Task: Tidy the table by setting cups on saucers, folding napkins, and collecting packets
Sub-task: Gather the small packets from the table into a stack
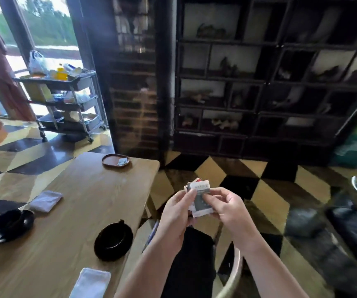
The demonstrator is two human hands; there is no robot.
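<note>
Nearest along the wooden surface (pixel 65 211), at its closest edge, lies a white folded napkin (pixel 90 283). Just beyond it on the surface sits a black cup on its saucer (pixel 113 240), and well to the left of that cup a second black cup and saucer (pixel 9 224). Off the surface's right edge, above the floor, both hands hold a small stack of packets (pixel 201 200): the left hand (pixel 178 211) has its grip curled round the stack with the thumb pressed on the front, and the right hand (pixel 227 206) pinches the front packet between thumb and fingers. The front packet is grey with a white band on top; print runs along that band but is too blurred to read, and a bit of red shows on a packet behind. Farther up the surface lies another folded napkin (pixel 46 201). At the surface's far end stands a brown tray (pixel 113 161) with one pale packet (pixel 122 161) in it. Beyond the surface, by the window, stands a loaded trolley (pixel 65 100).
</note>
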